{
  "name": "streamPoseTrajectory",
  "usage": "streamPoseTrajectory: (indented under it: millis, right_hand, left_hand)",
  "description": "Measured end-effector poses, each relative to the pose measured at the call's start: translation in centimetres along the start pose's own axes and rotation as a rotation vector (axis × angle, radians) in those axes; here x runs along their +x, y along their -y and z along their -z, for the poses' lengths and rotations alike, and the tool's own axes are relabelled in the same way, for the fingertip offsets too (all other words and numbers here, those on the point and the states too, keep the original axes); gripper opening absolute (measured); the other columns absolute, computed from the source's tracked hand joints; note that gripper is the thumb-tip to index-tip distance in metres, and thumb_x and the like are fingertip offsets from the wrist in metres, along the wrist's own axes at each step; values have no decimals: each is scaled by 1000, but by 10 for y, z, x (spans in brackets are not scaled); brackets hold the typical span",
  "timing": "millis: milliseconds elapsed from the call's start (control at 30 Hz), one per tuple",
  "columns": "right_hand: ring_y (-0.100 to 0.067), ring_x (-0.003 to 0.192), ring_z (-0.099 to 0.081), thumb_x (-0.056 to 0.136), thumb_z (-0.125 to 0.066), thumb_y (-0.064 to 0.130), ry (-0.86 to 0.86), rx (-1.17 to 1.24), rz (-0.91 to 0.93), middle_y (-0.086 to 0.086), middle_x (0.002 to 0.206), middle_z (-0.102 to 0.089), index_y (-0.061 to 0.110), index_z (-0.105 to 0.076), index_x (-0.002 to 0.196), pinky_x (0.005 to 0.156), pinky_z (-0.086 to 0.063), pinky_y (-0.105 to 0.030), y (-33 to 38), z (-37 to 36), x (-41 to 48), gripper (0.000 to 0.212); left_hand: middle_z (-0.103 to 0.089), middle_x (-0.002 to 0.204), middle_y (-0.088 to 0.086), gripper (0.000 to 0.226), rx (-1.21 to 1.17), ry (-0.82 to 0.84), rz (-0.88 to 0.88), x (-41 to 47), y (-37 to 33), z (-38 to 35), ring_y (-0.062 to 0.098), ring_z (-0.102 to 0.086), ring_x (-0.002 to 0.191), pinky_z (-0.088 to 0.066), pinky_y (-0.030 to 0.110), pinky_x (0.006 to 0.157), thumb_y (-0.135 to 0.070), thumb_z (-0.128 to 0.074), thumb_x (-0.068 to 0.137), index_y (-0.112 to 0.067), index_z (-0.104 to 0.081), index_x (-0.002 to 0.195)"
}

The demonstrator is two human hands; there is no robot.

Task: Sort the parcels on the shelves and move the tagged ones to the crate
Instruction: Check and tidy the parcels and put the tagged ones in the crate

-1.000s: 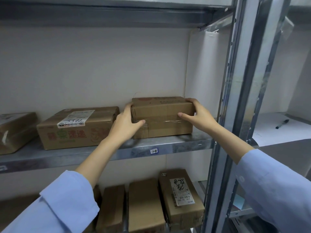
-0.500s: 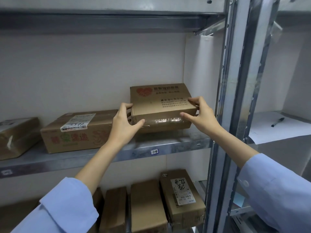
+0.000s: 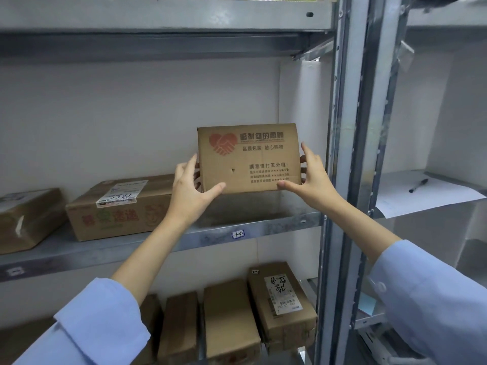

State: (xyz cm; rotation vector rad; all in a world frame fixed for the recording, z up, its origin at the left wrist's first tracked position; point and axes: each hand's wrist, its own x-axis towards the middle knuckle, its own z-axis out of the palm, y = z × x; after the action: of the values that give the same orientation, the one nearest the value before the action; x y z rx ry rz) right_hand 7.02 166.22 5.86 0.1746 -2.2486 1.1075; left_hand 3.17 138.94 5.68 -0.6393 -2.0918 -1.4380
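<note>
- Parcel (image 3: 247, 159) hung in the air above the middle shelf (image 3: 263, 225), clear of it. It was tipped so its printed face looked at us, and its long axis ran left to right.
- We held it between both hands, left grip (image 3: 189, 191) on the left end and right grip (image 3: 313, 185) on the right end. Thumbs lay along the lower front edge and fingers wrapped round the ends.
- Neither hand was nearer, since it sat squarely between them. We judged the way out was straight back towards us.
- No stuck-on tag showed on that face, and the other faces were hidden.
- Labelled box (image 3: 118, 209) lay just left of the left wrist, a steel post (image 3: 350, 180) stood just beside the right grip, and the upper shelf (image 3: 158, 22) hung above.
- Crate was not in view.
</note>
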Motion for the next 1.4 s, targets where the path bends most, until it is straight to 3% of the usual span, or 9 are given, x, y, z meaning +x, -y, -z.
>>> streamPoseTrajectory:
  millis: [267,400,500,600,733,867,1000,1167,1400]
  right_hand:
    - [-8,120,-45,83,-76,32,14,66,24,5,137,-36,19,-29,144,105,-43,-30,3,0,-9,79]
    - [-7,117,-47,81,-73,41,37,153,-7,16,131,-41,22,-27,140,98,-43,-27,4,-1,-12,77]
    - [-12,125,-46,78,-76,44,33,155,23,10,138,-39,26,-19,146,104,-41,-32,6,-2,-12,91]
    - [-9,130,-40,74,-76,51,54,131,75,11,139,-36,28,-23,150,109,-36,-30,9,-1,-14,95]
    - [-4,126,-42,69,-73,59,70,182,44,14,143,-40,27,-26,149,103,-37,-23,11,1,-14,98]
    - [10,114,-48,69,-72,61,75,196,3,24,131,-44,30,-24,147,91,-35,-9,7,4,-16,97]
    - [3,113,-52,69,-73,61,46,177,-25,16,124,-50,25,-30,135,88,-44,-15,6,4,-15,86]
    - [5,105,-52,70,-74,56,17,195,-31,23,114,-47,28,-28,128,70,-49,-5,7,5,-16,79]
    - [17,106,-47,70,-75,55,33,162,28,36,118,-45,32,-35,143,76,-44,-1,11,5,-17,87]
  left_hand:
    - [-40,138,-1,76,-21,28,-2,-6,1,10,17,-49,128,-42,42,110,-30,-81,78,-24,-40,142]
    - [-48,130,-21,69,-69,47,1,-9,-3,17,12,-50,128,-42,41,110,-31,-82,77,-29,-39,131]
    - [-45,136,-17,80,-37,32,-29,-11,-4,18,9,-47,130,-40,29,110,-29,-82,76,-26,-34,140]
    - [-41,140,-6,89,25,31,-47,-10,-3,19,1,-44,126,-32,2,97,-33,-81,77,-31,-31,149]
    - [-43,140,-6,83,64,18,-43,-10,1,20,-3,-41,122,-27,-6,83,-37,-80,76,-32,-36,146]
    - [-44,143,-16,84,52,38,-36,-11,2,20,-10,-39,122,-27,-2,87,-43,-81,75,-32,-35,145]
    - [-48,122,-30,82,2,42,2,-12,1,18,-26,-44,108,-32,-6,83,-43,-83,71,-26,-38,137]
    - [-49,125,-18,77,-64,24,18,-14,1,18,-12,-49,115,-37,-3,82,-39,-84,67,-25,-38,127]
    - [-40,146,-2,95,34,17,-33,-14,1,18,8,-43,131,-39,23,107,-35,-86,70,-23,-32,147]
